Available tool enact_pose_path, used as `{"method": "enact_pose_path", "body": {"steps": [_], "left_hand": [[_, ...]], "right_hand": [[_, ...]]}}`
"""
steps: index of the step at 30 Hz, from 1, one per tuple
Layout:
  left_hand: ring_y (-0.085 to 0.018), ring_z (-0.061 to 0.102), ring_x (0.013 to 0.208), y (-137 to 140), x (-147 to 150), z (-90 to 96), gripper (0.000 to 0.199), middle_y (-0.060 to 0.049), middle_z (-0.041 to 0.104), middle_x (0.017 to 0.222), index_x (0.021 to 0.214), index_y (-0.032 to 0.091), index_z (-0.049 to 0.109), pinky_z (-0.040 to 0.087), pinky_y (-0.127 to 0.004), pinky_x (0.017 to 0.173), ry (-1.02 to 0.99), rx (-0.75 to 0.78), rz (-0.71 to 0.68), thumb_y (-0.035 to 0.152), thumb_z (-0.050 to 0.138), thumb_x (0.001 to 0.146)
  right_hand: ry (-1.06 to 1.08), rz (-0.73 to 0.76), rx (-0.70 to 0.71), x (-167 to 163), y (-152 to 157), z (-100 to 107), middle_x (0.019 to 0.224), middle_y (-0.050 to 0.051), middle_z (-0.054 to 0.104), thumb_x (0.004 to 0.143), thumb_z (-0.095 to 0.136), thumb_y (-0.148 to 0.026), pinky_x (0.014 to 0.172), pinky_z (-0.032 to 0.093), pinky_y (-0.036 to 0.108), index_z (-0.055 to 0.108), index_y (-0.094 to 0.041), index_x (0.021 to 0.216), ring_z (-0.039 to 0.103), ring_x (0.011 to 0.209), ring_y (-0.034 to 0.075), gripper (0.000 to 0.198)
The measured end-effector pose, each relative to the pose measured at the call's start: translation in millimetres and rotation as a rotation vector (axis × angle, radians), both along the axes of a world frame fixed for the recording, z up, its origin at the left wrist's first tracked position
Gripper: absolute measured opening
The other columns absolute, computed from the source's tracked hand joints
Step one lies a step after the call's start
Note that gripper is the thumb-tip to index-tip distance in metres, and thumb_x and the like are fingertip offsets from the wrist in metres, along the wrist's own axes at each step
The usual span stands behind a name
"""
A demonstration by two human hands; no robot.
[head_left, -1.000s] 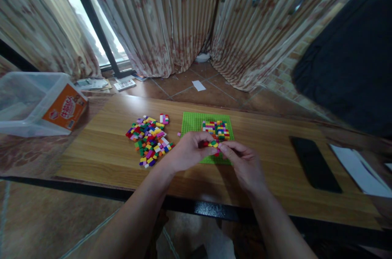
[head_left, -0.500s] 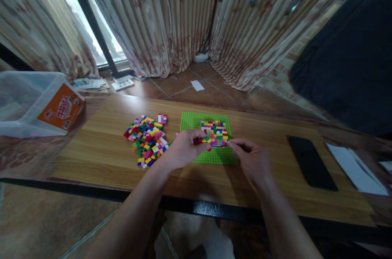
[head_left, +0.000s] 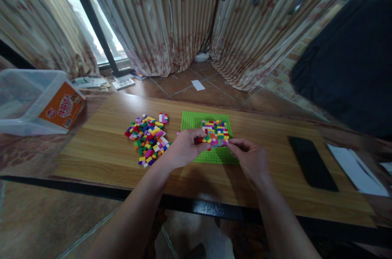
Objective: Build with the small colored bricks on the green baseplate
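Build [head_left: 216, 130] between left hand [head_left: 187, 148] and right hand [head_left: 251, 160]

Tub [head_left: 32, 98] stands well left of the left hand; booklet [head_left: 123, 83] lies beyond that hand, below window [head_left: 80, 10] and striped curtains [head_left: 147, 26]. Tiled floor [head_left: 180, 85] with a white card [head_left: 198, 85] shows ahead of both hands. Bricks [head_left: 149, 140] lie loosely heaped on the wooden table [head_left: 101, 140], just left of the left hand. Green plate [head_left: 190, 119] bears the build, under and between the hands. Right of the right hand: black slab [head_left: 312, 163], then papers [head_left: 357, 169], with a dark cover [head_left: 343, 55] beyond.

Left hand, arm angled from lower left, has thumb and fingers clamped on a small piece [head_left: 200, 140], red and yellow showing, by the build's near left corner. Right hand, arm from lower right, has thumb and forefinger close together at the near right corner; I cannot tell whether they pinch a brick.

Tub's orange label [head_left: 63, 106] carries white characters, too blurred to read; so is the booklet's print.
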State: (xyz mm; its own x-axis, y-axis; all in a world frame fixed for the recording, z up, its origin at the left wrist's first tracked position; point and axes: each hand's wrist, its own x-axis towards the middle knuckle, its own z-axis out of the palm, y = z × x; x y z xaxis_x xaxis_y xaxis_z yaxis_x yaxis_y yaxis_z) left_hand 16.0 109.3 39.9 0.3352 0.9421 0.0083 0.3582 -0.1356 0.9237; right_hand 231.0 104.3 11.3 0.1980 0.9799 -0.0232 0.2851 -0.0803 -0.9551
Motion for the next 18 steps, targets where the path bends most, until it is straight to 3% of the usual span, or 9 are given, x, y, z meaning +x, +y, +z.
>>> {"method": "enact_pose_path", "body": {"steps": [12,18], "left_hand": [[-0.010,0.039,0.060,0.1,0.1,-0.5,0.018,0.004,0.045,0.063,0.072,0.016,0.060,0.028,-0.024,0.056,-0.026,0.003,0.003,0.032,0.063,0.080],[-0.010,0.040,0.061,0.0,-0.4,-0.4,0.017,0.005,0.045,0.064,0.073,0.016,0.061,0.029,-0.023,0.056,-0.016,-0.001,0.004,0.031,0.063,0.080]], "right_hand": [[0.133,-0.046,-0.116,-2.0,1.2,5.7,0.066,0.003,0.071,0.056,0.083,-0.053,0.058,0.051,0.029,0.077,-0.019,0.073,0.059,0.058,0.014,0.039],[0.089,-0.036,-0.093,-2.8,3.8,-1.6,0.067,0.004,0.073,0.058,0.082,-0.057,0.057,0.051,0.030,0.077,-0.018,0.076,0.061,0.059,0.016,0.043]]}}
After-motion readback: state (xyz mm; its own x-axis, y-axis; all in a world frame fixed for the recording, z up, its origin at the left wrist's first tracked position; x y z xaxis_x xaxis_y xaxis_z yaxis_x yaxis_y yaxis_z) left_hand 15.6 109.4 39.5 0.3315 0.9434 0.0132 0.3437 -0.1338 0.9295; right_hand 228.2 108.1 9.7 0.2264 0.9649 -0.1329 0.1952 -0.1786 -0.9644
